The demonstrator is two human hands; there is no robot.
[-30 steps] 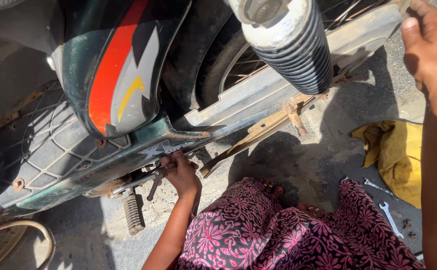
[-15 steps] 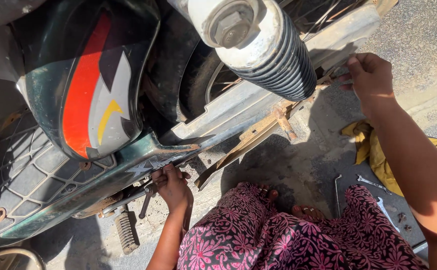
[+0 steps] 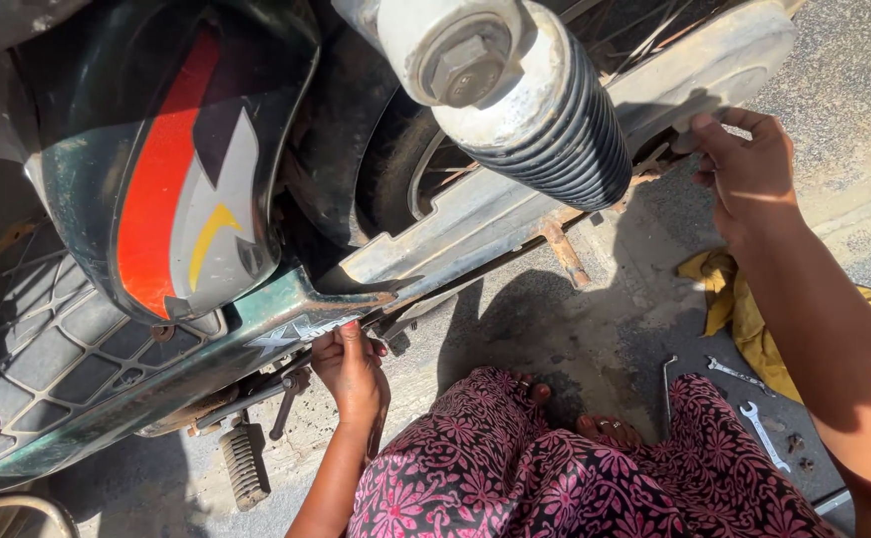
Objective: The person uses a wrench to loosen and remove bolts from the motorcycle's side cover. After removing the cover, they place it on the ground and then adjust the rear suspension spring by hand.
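1. Squatting beside a motorcycle on its stand, looking down at the rear end. Big rear shock absorber with black ribbed boot filling the 12 o'clock of the view, large hex nut on its top mount still in place.

2. Left hand down at 7 o'clock, curled shut around something under the green frame edge, right by the footpeg bracket. Can't tell exactly what's pinched in there, small bolt or bracket end maybe, fingers hiding it.

3. Right hand up at 2 o'clock, fingers loosely bent and touching the rear tip of the pale chain guard, near the swingarm. No tool in it. More of a hold or feel than a hard grip.

4. Tools all lying idle: two spanners at 4 o'clock on the concrete, next to a yellow rag, a couple of tiny loose bits just beside them. Thin rod standing nearby too.

5. Progress guess: looks mid-job, hands-only stage. Guard still sitting along the wheel, not off the bike. Loose bits by the spanners suggest some fasteners already out, but can't confirm.

6. Left to do, judging by this: guard still needs freeing or lining up at both ends, spanners back in play after that.

7. Rusty bracket hanging under the guard, looking rough.
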